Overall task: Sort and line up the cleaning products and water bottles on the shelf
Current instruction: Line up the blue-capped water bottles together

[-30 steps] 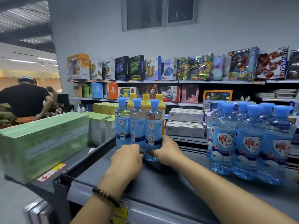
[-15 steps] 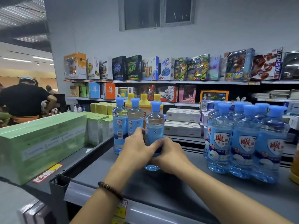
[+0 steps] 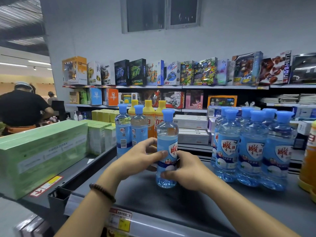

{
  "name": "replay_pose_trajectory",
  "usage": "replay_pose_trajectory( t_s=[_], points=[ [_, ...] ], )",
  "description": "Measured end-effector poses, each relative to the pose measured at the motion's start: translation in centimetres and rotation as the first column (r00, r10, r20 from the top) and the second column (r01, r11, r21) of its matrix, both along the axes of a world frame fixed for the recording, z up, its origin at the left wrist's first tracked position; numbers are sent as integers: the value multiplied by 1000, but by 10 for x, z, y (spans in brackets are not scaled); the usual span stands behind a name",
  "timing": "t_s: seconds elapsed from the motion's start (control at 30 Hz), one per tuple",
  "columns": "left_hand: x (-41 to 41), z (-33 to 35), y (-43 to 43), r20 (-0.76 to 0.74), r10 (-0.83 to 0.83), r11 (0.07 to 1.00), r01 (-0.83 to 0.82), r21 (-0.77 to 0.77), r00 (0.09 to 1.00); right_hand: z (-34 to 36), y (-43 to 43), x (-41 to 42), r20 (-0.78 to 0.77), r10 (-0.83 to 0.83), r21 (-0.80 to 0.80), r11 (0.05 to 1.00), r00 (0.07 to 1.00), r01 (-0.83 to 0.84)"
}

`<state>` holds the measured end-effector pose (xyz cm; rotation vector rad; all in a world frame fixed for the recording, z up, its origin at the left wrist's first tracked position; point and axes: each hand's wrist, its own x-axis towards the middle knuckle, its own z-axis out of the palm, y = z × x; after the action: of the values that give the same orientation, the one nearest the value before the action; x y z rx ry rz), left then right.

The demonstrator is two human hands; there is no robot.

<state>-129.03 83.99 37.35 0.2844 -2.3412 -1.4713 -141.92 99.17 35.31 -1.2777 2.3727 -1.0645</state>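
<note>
Grey shop shelf [image 3: 222, 211] up front, toy boxes [image 3: 171, 72] lining the wall racks behind. Both hands are on one blue-capped bottle [image 3: 167, 134], upright mid-shelf: the left hand [image 3: 136, 159] curls its fingers round the label, and the right hand [image 3: 186, 170] grips lower down. Two matching bottles [image 3: 123, 132] and yellow-capped bottles [image 3: 148, 117] stand just behind; a bigger blue cluster [image 3: 253, 147] sits to the right.

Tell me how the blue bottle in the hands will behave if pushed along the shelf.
Likely heavy for its size: the bottle looks nearly full. Tall and narrow, it may tip if pushed near the cap. Smooth label, maybe slippery.
</note>
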Motion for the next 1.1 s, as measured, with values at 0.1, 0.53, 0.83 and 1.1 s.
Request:
replay_pose_trajectory(
  t_s=[0.1,0.53,0.83,1.1],
  points=[
    [-5,-3,16,-130,119,984,-135,-120,984,3,7,12,-144,-99,52,993,985,107],
    [-38,-1,69,-168,4,993,-24,-119,986,6,82,0,-219,-236,67,964,947,256],
    [-85,-5,127,-156,-95,991,78,-107,983,0,148,-19,-175,-406,47,907,897,419],
    [-131,-6,187,-156,-169,969,135,-208,973,1,207,-38,-118,-531,50,840,839,540]
  ],
)
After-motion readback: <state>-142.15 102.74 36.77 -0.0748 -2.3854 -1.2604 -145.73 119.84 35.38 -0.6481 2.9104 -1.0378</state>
